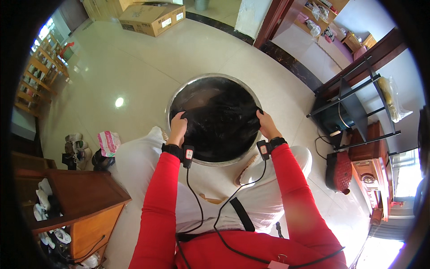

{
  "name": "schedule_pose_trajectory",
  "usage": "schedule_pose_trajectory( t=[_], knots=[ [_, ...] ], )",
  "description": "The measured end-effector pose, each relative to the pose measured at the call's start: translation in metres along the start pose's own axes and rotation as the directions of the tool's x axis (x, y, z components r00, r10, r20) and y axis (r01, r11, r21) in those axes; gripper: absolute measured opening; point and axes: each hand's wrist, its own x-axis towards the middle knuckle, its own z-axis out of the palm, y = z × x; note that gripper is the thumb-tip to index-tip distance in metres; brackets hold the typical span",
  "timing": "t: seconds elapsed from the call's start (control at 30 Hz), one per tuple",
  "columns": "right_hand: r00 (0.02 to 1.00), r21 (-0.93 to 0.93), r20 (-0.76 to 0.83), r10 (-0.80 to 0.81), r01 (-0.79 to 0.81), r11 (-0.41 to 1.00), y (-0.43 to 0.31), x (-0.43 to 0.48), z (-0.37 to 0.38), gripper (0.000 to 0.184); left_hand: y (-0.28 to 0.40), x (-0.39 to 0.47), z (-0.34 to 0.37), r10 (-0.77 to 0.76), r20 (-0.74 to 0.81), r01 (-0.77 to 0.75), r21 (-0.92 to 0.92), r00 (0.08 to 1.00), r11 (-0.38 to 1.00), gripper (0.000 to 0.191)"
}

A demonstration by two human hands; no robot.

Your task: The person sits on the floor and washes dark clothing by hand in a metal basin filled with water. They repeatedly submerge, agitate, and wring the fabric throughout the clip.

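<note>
A round metal basin stands on the tiled floor between my knees. Dark liquid and a wet black cloth fill much of it. My left hand grips a bunched edge of this cloth at the basin's left side, thumb on top. At the right rim, my right hand pinches another edge of the same cloth. The fabric lies spread between both hands, and its lower part cannot be told apart from the dark basin. Each wrist wears a black strap with a small cabled device.
A wooden shoe cabinet stands at lower left, near shoes and a pink-and-white packet. A cardboard box lies at the top. On the right are a black metal rack and a red-and-black object.
</note>
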Motion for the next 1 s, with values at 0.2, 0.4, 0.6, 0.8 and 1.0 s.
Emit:
schedule_pose_trajectory(
  t=[0.2,0.4,0.6,0.8,1.0],
  knots=[
    [0.895,-0.758,-0.118,-0.431,0.199,0.621,0.024,0.019,0.014,0.038,0.044,0.040,-0.032,-0.046,0.185,-0.025,0.369,0.982,0.929,0.043],
    [0.970,-0.169,-0.156,-0.185,0.159,0.973,0.018,0.069,0.026,0.045,0.070,0.104,-0.022,-0.013,0.096,0.002,0.116,0.995,0.993,0.035],
    [1.000,0.372,0.004,-0.018,0.016,0.928,0.014,0.094,0.030,0.043,0.060,0.129,0.002,-0.036,0.073,0.018,0.233,0.997,0.972,0.037],
    [0.989,-0.205,-0.089,0.117,-0.133,0.970,0.024,0.076,0.045,0.068,0.014,0.126,0.029,0.226,0.402,-0.446,0.623,0.887,0.643,0.046],
    [0.961,-0.516,0.169,-0.219,0.276,0.811,0.023,0.044,0.062,0.048,0.000,0.106,0.024,0.053,0.294,-0.285,0.842,0.954,0.457,0.036]
  ],
)
